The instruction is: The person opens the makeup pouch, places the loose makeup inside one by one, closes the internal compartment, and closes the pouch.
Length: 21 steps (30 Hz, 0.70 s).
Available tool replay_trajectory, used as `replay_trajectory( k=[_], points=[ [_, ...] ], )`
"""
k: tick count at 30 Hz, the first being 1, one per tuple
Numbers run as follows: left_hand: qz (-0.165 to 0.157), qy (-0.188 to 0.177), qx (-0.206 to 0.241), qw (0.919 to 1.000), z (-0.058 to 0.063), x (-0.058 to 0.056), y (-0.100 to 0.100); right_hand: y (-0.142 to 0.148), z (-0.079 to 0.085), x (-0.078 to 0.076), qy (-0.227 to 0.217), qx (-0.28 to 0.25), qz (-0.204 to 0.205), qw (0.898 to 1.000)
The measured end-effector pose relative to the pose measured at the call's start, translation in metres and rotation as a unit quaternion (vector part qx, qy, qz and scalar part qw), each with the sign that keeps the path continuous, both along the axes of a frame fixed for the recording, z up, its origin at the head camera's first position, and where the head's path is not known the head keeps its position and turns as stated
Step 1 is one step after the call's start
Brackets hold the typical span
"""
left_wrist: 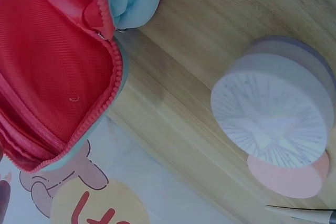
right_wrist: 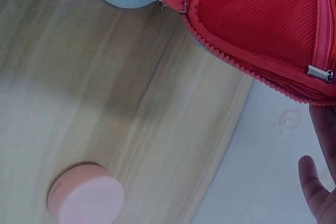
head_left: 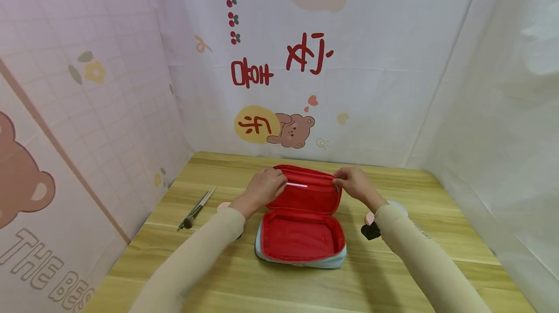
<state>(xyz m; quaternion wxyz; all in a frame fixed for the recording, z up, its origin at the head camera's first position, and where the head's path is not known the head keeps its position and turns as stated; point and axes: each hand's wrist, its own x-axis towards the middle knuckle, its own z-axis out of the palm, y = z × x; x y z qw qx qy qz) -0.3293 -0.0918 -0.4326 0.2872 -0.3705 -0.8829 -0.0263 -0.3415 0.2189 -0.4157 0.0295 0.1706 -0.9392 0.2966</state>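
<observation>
An unzipped makeup bag (head_left: 298, 239), red inside and pale blue outside, lies with its lid raised on the table. My left hand (head_left: 267, 186) grips the lid's upper left edge; in the left wrist view only bits of fingers show at the border. At the lid's upper right corner, my right hand (head_left: 355, 184) pinches the rim beside a metal zipper pull (right_wrist: 320, 74). A red mesh pocket (right_wrist: 257, 19) lines the lid. A thin pale stick-like strip (head_left: 298, 185) runs from the left fingertips along the pocket; whether it is held, I cannot tell.
Makeup brushes (head_left: 198, 210) lie at the left. Left of the bag are a round jar (left_wrist: 273, 111) with a ray-patterned top and a pink disc (left_wrist: 291, 177). To the right sit a pink round case (right_wrist: 89, 198), a black heart-shaped item (head_left: 370, 231) and a pale round thing (head_left: 398, 208).
</observation>
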Motion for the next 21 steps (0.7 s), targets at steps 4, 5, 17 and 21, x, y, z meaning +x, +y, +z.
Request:
replay_trajectory(
  k=[4, 5, 17, 21],
  points=[
    [0.007, 0.008, -0.005, 0.9999, -0.002, -0.001, 0.003, 0.000, -0.001, 0.001, 0.004, 0.005, 0.001, 1.000],
    [0.010, 0.006, -0.007, 0.9999, -0.002, -0.002, 0.003, 0.000, -0.001, 0.001, 0.004, 0.003, 0.003, 1.000],
    [-0.001, 0.057, -0.001, 0.9984, -0.008, -0.008, 0.016, -0.001, -0.003, 0.003, 0.005, -0.020, -0.007, 1.000],
    [0.007, 0.087, -0.005, 0.9962, -0.009, -0.009, 0.022, 0.000, -0.004, 0.005, 0.012, -0.020, -0.005, 1.000]
  ],
)
